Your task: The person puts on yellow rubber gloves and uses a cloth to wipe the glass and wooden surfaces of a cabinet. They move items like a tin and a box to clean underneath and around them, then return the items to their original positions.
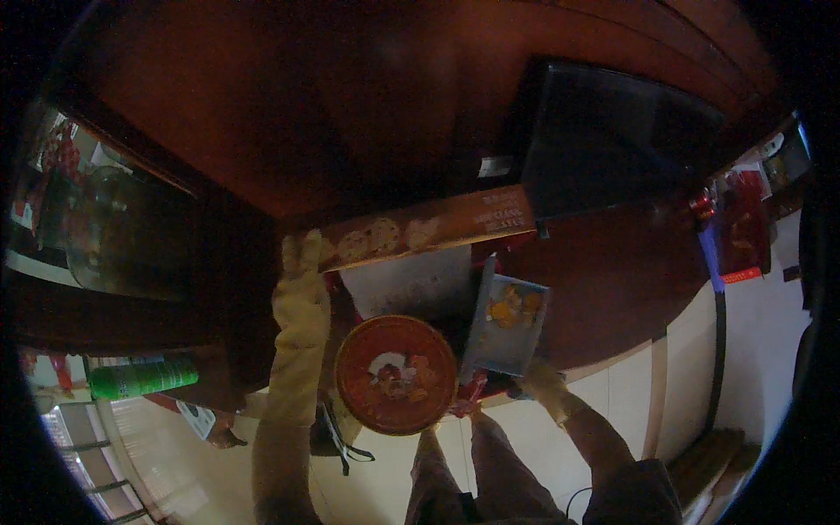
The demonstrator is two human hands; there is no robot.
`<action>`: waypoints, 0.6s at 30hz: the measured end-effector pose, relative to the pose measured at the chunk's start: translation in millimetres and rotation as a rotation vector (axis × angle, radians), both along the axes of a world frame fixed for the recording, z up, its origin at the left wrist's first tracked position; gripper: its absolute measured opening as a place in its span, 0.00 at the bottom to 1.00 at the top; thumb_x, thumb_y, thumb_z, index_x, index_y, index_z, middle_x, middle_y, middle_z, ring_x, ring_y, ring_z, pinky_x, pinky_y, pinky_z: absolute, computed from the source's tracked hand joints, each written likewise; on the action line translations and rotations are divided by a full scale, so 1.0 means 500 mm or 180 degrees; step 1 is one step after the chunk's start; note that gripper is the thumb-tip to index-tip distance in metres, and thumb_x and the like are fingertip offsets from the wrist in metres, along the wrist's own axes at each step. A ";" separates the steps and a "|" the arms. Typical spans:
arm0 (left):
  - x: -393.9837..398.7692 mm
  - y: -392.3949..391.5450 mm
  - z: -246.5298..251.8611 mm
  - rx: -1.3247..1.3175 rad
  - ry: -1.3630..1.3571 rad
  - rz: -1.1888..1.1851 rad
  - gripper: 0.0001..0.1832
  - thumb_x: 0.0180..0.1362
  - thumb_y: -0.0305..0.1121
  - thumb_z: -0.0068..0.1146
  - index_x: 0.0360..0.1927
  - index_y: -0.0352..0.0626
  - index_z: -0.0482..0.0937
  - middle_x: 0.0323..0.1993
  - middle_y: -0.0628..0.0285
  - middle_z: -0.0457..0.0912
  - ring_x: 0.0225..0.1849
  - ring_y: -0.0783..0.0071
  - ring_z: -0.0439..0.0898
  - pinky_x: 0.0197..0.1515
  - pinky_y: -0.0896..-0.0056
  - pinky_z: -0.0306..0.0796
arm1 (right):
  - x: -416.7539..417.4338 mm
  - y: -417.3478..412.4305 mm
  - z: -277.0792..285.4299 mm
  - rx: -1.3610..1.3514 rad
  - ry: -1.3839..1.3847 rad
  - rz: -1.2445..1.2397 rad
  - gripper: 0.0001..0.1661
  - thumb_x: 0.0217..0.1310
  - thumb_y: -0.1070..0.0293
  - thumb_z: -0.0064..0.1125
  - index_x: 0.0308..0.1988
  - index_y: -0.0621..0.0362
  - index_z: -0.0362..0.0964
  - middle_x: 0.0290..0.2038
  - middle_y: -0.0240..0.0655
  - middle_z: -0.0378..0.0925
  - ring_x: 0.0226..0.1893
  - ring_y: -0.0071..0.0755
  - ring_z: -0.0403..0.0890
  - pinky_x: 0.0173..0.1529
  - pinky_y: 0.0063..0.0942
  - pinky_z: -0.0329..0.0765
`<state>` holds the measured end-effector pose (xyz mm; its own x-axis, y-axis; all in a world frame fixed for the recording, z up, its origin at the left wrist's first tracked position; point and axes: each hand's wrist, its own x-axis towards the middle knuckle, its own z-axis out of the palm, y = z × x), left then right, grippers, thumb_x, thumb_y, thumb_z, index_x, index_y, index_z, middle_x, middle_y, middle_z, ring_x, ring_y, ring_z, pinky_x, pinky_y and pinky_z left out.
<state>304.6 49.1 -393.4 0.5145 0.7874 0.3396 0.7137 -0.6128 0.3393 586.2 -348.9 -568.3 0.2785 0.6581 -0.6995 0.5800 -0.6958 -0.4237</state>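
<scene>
My left hand (pixel 302 289), in a yellowish glove, reaches up with its fingers extended at the left end of a long brown cardboard box (pixel 426 230). The box bears printed pictures and writing; whether I grip it cannot be made out. In a similar glove, my right hand (pixel 543 384) is at the lower right corner of a flat pale box (pixel 508 328) with orange round shapes on its face. Its fingers are partly hidden beside something dark. Between my arms is a round reddish tin (pixel 396 374) with a picture on top.
A dark flat screen (pixel 617 144) stands at the back right of the dark wooden furniture (pixel 610 282). At the left are a green bottle (pixel 144 377) and a large glass jar (pixel 125 230). A dark bag with straps (pixel 338 433) is below the tin.
</scene>
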 end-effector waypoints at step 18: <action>-0.311 0.109 0.096 0.0593 0.1181 0.0371 0.33 0.48 0.25 0.67 0.61 0.38 0.73 0.67 0.46 0.70 0.66 0.44 0.71 0.64 0.51 0.72 | -0.394 0.184 -0.065 0.0725 0.0104 0.0827 0.19 0.68 0.67 0.48 0.55 0.55 0.75 0.54 0.47 0.79 0.54 0.45 0.81 0.57 0.39 0.79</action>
